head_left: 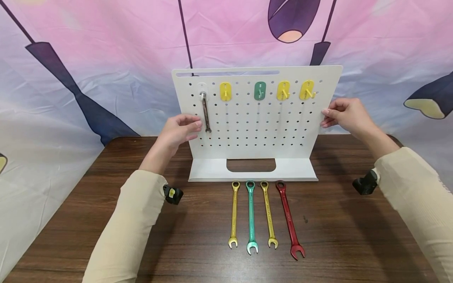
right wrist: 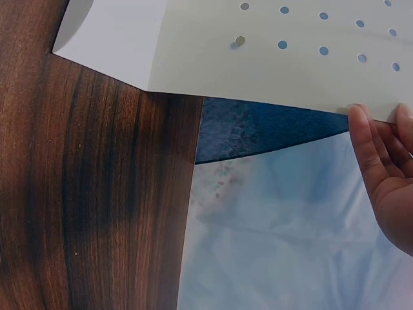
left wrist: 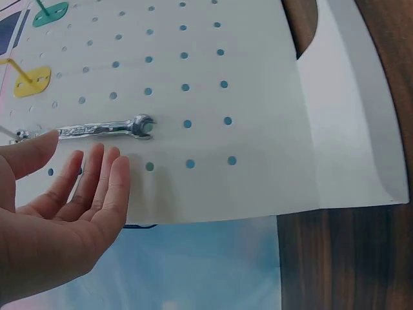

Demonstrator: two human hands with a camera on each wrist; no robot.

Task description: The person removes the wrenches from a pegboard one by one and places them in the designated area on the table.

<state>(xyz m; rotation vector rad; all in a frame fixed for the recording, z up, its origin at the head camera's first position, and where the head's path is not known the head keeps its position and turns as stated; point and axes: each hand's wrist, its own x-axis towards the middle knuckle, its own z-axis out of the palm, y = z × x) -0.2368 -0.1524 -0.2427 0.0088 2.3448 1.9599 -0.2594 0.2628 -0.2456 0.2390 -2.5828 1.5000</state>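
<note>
A white pegboard (head_left: 247, 151) stands upright on its base. A silver combination wrench (head_left: 206, 116) hangs from the white hook at its upper left. My left hand (head_left: 181, 131) is at the board's left edge, beside that wrench. Its fingers are relaxed and hold nothing in the left wrist view. At the opposite edge, my right hand (head_left: 345, 114) pinches the board's rim with thumb and fingers. In front of the base lie a yellow wrench (head_left: 234, 214), a green wrench (head_left: 251, 216), a second yellow wrench (head_left: 268, 214) and a red wrench (head_left: 289, 220).
Farther right on the board are a yellow hook (head_left: 225, 91), a green hook (head_left: 260, 90) and two more yellow ones. All stands on a dark wooden table (head_left: 198, 251). A patterned cloth (head_left: 116, 70) hangs right behind it.
</note>
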